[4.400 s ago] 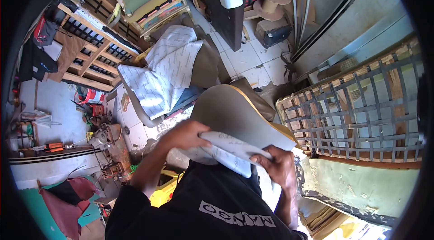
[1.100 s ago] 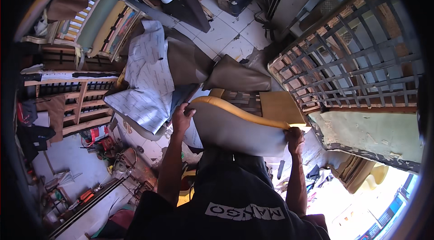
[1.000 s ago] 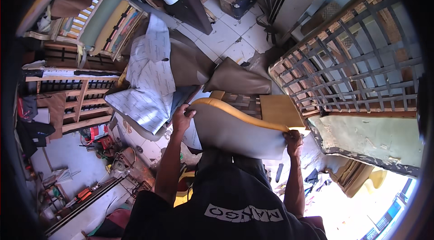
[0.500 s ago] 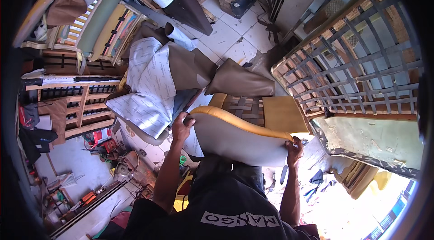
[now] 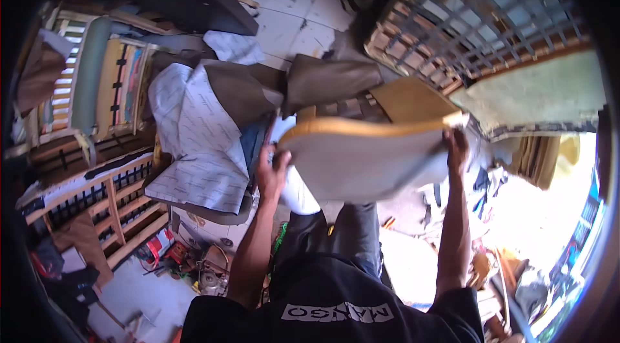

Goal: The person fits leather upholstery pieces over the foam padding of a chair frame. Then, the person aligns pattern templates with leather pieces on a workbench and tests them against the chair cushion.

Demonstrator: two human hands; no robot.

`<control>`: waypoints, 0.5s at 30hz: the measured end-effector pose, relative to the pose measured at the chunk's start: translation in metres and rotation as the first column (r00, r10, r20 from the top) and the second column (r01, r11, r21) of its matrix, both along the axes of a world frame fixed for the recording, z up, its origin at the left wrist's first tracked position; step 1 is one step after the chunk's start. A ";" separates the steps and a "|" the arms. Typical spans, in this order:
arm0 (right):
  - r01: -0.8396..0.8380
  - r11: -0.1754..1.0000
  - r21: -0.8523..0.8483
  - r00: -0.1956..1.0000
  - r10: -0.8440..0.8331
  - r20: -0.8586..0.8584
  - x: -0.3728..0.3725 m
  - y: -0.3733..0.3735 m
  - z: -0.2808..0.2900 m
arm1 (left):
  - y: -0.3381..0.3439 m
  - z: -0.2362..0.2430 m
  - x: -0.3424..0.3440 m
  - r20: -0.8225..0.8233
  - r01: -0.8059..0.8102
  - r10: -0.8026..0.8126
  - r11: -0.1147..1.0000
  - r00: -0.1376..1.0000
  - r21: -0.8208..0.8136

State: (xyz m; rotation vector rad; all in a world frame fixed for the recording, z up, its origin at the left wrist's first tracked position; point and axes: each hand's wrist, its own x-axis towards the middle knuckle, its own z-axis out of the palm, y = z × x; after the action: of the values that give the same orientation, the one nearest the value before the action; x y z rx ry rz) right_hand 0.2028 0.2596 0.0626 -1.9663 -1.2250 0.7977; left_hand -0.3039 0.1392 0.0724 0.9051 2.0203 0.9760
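Note:
I hold up a padded chair frame (image 5: 368,162) between both hands, its grey outer face towards me. Yellow foam lines its curved top edge, and a yellow foam side and dark woven webbing (image 5: 355,109) show behind it. My left hand (image 5: 274,172) grips the left edge, next to a white flap hanging there. At the upper right corner, my right hand (image 5: 457,148) is closed on the frame's edge; its fingers are slightly blurred.
Brown covering material with a white printed backing (image 5: 194,136) lies over a seat at left. A wooden frame with crossed black webbing (image 5: 478,26) stands at right. Slatted frames (image 5: 116,207) and tools (image 5: 210,272) are at lower left. Foam sheets (image 5: 536,161) lean by the bright opening.
The chair frame has been lifted and tilted, its right end raised. My right hand has moved up and right with it. The whole view has shifted.

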 end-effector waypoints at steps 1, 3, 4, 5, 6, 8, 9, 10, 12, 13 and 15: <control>0.025 0.999 -0.030 1.000 -0.025 0.014 -0.013 0.009 0.007 | 0.015 0.018 -0.002 -0.084 0.040 -0.041 0.999 0.996 -0.014; 0.013 1.000 -0.027 0.999 -0.012 0.034 -0.041 0.034 0.024 | 0.042 0.026 -0.011 -0.067 0.088 -0.086 0.995 0.994 0.036; 0.015 1.000 -0.009 0.996 -0.015 0.093 -0.035 0.045 0.023 | 0.056 0.020 -0.011 -0.092 0.097 -0.097 0.995 0.991 -0.011; 0.016 1.000 0.007 0.989 -0.017 0.144 -0.030 0.052 0.020 | 0.068 0.014 -0.010 -0.085 0.124 -0.119 0.990 0.989 0.062; -0.010 0.999 0.046 0.943 -0.006 0.331 -0.047 0.055 0.025 | 0.076 0.010 -0.022 -0.077 0.131 -0.124 0.987 0.989 0.094; 0.055 0.992 0.117 0.887 -0.102 0.451 -0.069 0.049 0.041 | 0.091 0.010 -0.032 -0.069 0.154 -0.146 0.979 0.987 0.132; 0.156 0.972 0.175 0.900 -0.213 0.382 -0.081 0.037 0.050 | 0.098 0.012 -0.036 -0.081 0.165 -0.155 0.977 0.985 0.135; 0.228 0.934 0.274 0.859 -0.326 0.396 -0.094 0.021 0.050 | 0.104 0.005 -0.053 -0.088 0.178 -0.167 0.973 0.982 0.148; 0.451 0.839 0.303 0.753 -0.540 0.375 -0.091 -0.017 0.027 | 0.118 -0.006 -0.053 -0.080 0.190 -0.178 0.966 0.981 0.173; 0.591 0.777 0.217 0.704 -0.628 0.331 -0.089 -0.032 0.009 | 0.126 -0.013 -0.058 -0.060 0.184 -0.176 0.967 0.983 0.177; 0.641 0.645 -0.415 0.428 -0.750 -0.504 -0.105 -0.048 0.008 | 0.130 -0.003 -0.067 0.071 0.169 -0.184 0.969 0.980 0.179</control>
State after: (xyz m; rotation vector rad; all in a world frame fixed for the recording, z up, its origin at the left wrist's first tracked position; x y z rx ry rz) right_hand 0.0978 0.2112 0.0708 -1.8128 0.1348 0.9899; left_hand -0.3713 0.2689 0.0691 1.0962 1.7689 1.0826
